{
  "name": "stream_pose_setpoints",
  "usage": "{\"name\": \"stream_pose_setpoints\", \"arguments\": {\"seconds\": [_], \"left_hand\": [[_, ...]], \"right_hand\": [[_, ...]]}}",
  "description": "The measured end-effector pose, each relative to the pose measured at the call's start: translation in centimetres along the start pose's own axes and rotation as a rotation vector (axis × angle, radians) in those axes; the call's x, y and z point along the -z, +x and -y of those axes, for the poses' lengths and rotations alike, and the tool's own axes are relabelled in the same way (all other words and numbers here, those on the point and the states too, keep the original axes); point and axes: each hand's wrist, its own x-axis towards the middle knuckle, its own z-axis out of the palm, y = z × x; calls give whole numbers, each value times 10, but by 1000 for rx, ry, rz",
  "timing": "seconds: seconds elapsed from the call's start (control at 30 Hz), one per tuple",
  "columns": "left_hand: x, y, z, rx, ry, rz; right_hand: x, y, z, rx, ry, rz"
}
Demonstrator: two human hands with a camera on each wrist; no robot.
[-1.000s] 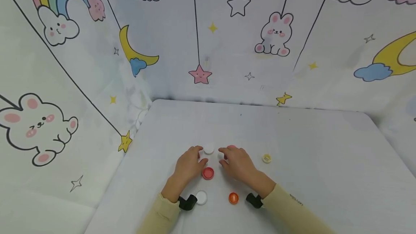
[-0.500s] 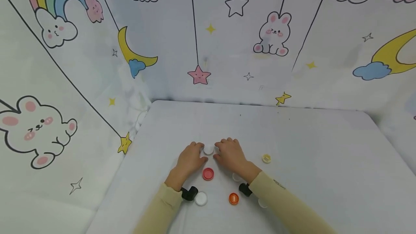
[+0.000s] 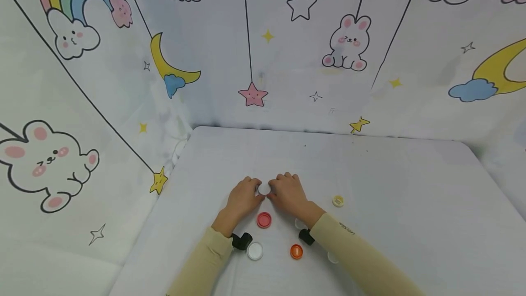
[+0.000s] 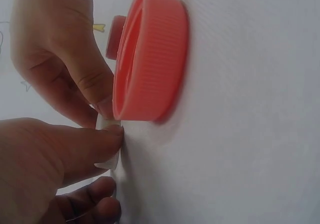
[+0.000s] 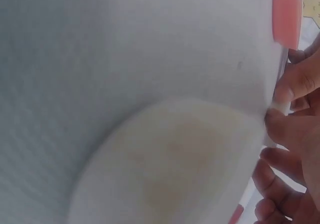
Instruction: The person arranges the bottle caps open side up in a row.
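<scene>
A small white cap [image 3: 264,189] sits on the table between both hands. My left hand [image 3: 243,198] pinches it from the left, and my right hand [image 3: 287,194] pinches it from the right. In the left wrist view thumbs and fingers meet on the cap, leaving only slivers of white [image 4: 112,163] visible. Just nearer than the hands lies a ridged red cap [image 3: 264,220], large in the left wrist view. Beneath the right forearm is a pale cap [image 3: 299,224], partly covered.
Nearer the body lie a white cap [image 3: 255,251] and an orange cap [image 3: 296,251]. A yellow cap [image 3: 338,201] lies to the right. Another pale cap [image 3: 333,257] is partly behind the right sleeve. A patterned cloth wall [image 3: 287,58] rises behind the table [image 3: 390,186].
The right hand moves left and slightly away until it meets the white cap. The left hand closes in from the other side. A pink cap seen earlier behind the right hand becomes hidden.
</scene>
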Motion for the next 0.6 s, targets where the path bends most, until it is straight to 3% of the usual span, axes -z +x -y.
{"name": "stream_pose_setpoints", "arguments": {"seconds": [0.3,0.6], "left_hand": [[1,-1,-2,-22,-18,-30],[3,-1,-4,-15,-56,-30]], "right_hand": [[4,-2,3,-17,-8,2],[13,-4,6,-37,76,22]]}}
